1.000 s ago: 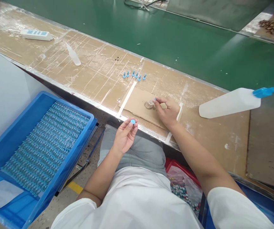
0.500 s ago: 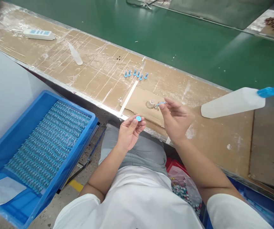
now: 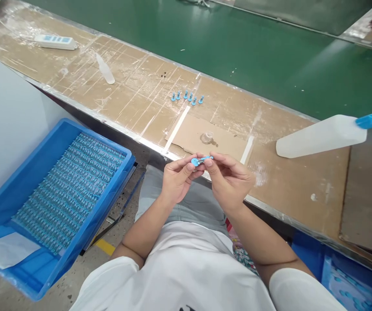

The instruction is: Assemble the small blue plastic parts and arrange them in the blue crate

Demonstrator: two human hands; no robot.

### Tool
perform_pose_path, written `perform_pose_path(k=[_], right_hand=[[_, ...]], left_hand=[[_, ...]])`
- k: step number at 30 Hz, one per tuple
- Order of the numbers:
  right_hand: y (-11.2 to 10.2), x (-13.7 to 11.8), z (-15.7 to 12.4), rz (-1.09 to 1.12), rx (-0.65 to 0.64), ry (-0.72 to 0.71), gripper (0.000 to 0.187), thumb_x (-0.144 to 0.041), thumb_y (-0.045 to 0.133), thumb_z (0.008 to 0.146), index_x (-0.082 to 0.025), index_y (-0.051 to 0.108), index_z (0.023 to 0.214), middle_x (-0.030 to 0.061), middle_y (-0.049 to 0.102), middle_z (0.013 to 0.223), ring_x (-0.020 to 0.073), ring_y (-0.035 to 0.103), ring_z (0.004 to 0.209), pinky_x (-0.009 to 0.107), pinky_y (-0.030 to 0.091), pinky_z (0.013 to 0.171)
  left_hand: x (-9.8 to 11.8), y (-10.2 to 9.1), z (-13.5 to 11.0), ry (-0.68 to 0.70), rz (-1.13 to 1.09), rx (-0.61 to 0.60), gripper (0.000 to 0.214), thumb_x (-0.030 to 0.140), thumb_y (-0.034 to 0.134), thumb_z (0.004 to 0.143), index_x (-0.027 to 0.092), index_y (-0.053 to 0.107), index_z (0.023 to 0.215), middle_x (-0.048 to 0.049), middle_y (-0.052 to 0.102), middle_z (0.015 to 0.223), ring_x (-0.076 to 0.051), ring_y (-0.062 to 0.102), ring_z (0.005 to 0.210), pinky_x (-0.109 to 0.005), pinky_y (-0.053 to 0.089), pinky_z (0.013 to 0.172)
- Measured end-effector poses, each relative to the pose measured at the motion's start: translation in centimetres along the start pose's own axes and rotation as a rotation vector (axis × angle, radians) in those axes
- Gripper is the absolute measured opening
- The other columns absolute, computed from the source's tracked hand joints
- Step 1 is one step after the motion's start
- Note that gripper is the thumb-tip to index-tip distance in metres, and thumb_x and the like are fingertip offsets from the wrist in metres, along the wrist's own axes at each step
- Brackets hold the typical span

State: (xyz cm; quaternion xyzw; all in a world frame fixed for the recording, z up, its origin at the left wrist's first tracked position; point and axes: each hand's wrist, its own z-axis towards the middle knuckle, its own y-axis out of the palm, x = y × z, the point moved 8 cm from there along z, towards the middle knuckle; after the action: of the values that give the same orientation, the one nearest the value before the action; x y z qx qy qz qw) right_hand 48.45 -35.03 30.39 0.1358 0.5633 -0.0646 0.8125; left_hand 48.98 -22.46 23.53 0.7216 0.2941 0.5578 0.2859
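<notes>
Between the thumb and fingers of my left hand (image 3: 178, 178) is a round blue cap (image 3: 194, 162), held near the table's front edge. My right hand (image 3: 231, 179) pinches a thin blue piece with a metallic-looking shaft (image 3: 205, 159); its tip meets the cap, or nearly so. Just beyond my hands a small clear cup (image 3: 207, 137) sits on a cardboard sheet (image 3: 227, 140). Farther back stand several small blue parts (image 3: 190, 96) with round bases and dark upright stems.
A large white bottle (image 3: 320, 136) with a blue nozzle lies at the right. Toward the left are a small squeeze bottle (image 3: 104, 70) and a power strip (image 3: 56, 42). A blue crate (image 3: 112, 177) with rows of small parts stands at lower left. Behind runs a green surface (image 3: 205, 47).
My right hand has come away from the clear cup, moving left and toward me with the thin blue piece, up to the cap. My left hand keeps its hold, shifted slightly right.
</notes>
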Motion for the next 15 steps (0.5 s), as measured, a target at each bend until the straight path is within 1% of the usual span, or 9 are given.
perform_pose_path(k=[5,11,15], right_hand=[[-0.03,0.06,-0.24,-0.050,-0.007,-0.052,0.020,-0.035,0.082,0.080,-0.023,0.076,0.095,0.0039,0.075,0.087,0.0184,0.073,0.077,0.034,0.064,0.071],[0.15,-0.07,-0.33,-0.067,-0.030,-0.098,0.017,-0.030,0.080,0.082,-0.025,0.076,0.098,0.0037,0.075,0.090,0.0187,0.073,0.081,0.034,0.064,0.074],[0.29,0.00,-0.38,-0.096,-0.035,-0.091,0.016,-0.031,0.079,0.083,-0.026,0.076,0.098,0.0032,0.075,0.090,0.0195,0.073,0.082,0.035,0.064,0.076]], left_hand=[[0.05,-0.11,0.02,0.002,-0.032,-0.014,0.029,0.035,0.089,0.068,0.022,0.081,0.093,-0.0053,0.079,0.096,-0.014,0.075,0.077,-0.019,0.060,0.070],[-0.11,-0.56,0.05,-0.023,-0.017,0.041,0.035,0.038,0.092,0.063,0.020,0.080,0.091,-0.0070,0.079,0.098,-0.015,0.075,0.077,-0.024,0.061,0.073],[0.01,-0.54,0.04,-0.021,-0.040,0.054,0.035,0.037,0.093,0.061,0.020,0.080,0.089,-0.0065,0.079,0.095,-0.015,0.074,0.074,-0.025,0.062,0.072]])
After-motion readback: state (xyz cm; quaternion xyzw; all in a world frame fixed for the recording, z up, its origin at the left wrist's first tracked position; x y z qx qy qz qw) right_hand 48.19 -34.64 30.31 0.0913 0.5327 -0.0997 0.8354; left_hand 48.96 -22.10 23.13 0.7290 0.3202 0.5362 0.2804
